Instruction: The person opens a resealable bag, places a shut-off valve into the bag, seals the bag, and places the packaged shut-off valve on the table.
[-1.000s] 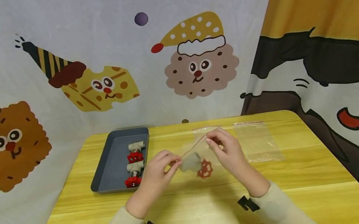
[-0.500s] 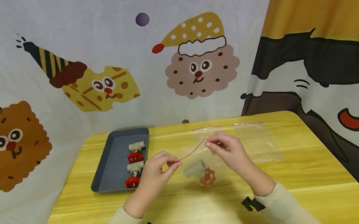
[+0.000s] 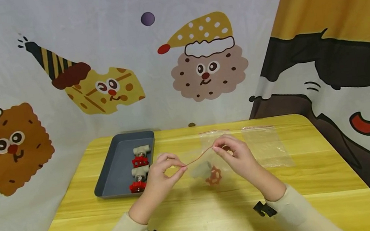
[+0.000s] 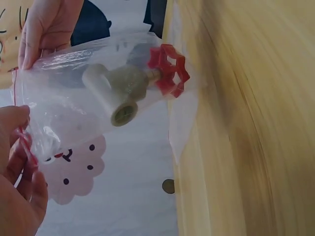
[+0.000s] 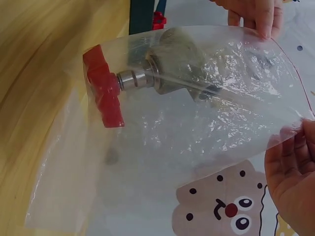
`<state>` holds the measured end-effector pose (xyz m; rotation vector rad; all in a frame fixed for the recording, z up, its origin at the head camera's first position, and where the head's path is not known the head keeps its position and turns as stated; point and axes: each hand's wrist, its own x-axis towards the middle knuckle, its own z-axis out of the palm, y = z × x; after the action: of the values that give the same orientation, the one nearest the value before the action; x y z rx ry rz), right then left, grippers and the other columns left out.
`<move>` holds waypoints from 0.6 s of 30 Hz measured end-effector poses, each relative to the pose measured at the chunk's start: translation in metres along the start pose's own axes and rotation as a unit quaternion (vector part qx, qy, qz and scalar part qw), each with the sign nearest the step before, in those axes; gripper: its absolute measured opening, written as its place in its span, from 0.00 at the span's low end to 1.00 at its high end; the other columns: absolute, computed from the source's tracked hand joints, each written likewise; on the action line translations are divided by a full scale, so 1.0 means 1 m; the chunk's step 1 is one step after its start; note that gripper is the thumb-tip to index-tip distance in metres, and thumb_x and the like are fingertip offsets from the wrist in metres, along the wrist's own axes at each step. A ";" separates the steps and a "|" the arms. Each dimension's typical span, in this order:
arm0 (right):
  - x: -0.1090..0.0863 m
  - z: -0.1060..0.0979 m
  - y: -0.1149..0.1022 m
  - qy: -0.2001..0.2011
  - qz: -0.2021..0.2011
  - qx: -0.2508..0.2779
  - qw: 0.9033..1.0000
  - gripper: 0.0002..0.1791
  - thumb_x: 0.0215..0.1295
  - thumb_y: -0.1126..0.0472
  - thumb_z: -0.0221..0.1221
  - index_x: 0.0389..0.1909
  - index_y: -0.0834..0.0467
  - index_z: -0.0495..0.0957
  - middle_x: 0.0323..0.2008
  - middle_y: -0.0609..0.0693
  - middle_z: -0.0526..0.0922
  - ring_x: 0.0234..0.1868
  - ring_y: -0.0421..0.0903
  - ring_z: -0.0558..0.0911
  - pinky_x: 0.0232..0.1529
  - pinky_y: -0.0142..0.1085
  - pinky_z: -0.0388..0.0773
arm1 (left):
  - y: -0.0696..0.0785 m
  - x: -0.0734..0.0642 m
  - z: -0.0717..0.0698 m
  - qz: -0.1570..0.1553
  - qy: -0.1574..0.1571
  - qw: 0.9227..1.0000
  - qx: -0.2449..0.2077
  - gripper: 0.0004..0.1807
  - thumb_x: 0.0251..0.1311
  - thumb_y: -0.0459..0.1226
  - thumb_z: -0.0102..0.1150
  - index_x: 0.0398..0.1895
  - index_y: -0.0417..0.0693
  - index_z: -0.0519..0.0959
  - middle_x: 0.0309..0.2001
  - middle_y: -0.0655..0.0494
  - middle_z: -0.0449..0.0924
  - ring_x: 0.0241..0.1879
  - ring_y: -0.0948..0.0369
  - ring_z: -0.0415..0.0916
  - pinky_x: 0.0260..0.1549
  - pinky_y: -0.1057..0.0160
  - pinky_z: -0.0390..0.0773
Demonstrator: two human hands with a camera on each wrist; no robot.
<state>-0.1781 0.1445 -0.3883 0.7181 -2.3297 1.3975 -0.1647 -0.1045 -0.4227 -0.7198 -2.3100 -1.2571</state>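
Observation:
A clear zip bag (image 5: 162, 142) with a red strip along its top hangs between my two hands. Inside it lies a grey valve (image 4: 115, 88) with a red handwheel (image 4: 169, 70), seen through the plastic. My left hand (image 3: 161, 177) pinches one end of the red strip between thumb and fingers. At the other, slightly higher end, my right hand (image 3: 234, 155) pinches the strip too. The strip bends in a shallow curve between them. In the head view the bagged valve looks hazy, just above the table.
A grey tray (image 3: 114, 174) stands on the wooden table (image 3: 198, 221) at the left, with two more red-wheeled valves (image 3: 140, 172) along its right side. Behind and right of my hands lie two flat clear zip bags (image 3: 265, 146). A cartoon-print cloth (image 3: 164, 114) hangs behind the table.
My right hand has shifted slightly right, and the red strip is more stretched out between the hands. The bagged valve dipped, then rose a little. The tray's valves stay put.

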 end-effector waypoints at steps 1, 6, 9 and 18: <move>0.000 0.000 0.001 -0.003 -0.005 -0.001 1.000 0.03 0.64 0.67 0.58 0.35 0.59 0.80 0.34 0.49 0.81 0.35 0.39 0.76 0.36 0.30 0.78 | 0.000 0.000 0.001 -0.004 0.000 1.000 0.002 0.06 0.51 0.38 0.70 0.30 0.59 0.83 0.39 0.67 0.76 0.43 0.66 0.72 0.41 0.62 0.76; 0.000 0.000 0.001 -0.014 -0.033 -0.018 0.999 0.03 0.64 0.65 0.58 0.34 0.58 0.81 0.35 0.46 0.81 0.35 0.38 0.76 0.37 0.30 0.78 | 0.003 0.008 0.005 -0.020 -0.018 1.000 0.000 0.11 0.51 0.38 0.70 0.37 0.55 0.80 0.43 0.64 0.73 0.47 0.64 0.68 0.43 0.58 0.73; 0.001 0.000 0.000 -0.019 -0.040 -0.026 0.999 0.03 0.64 0.64 0.59 0.34 0.58 0.81 0.34 0.45 0.81 0.35 0.38 0.76 0.38 0.31 0.77 | 0.008 0.015 0.009 -0.019 -0.038 0.999 -0.002 0.15 0.53 0.41 0.68 0.44 0.54 0.79 0.46 0.63 0.73 0.50 0.63 0.69 0.47 0.57 0.73; 0.001 0.001 -0.001 -0.026 -0.049 -0.033 0.998 0.03 0.63 0.62 0.60 0.34 0.55 0.82 0.33 0.46 0.81 0.34 0.37 0.77 0.37 0.31 0.78 | 0.026 0.033 0.018 -0.029 -0.084 0.996 -0.015 0.16 0.59 0.43 0.63 0.51 0.58 0.79 0.48 0.65 0.76 0.49 0.64 0.73 0.48 0.59 0.76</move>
<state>-0.1783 0.1428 -0.3878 0.8465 -2.3355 1.2677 -0.1764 -0.0699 -0.3965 -0.8010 -2.4677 -1.3045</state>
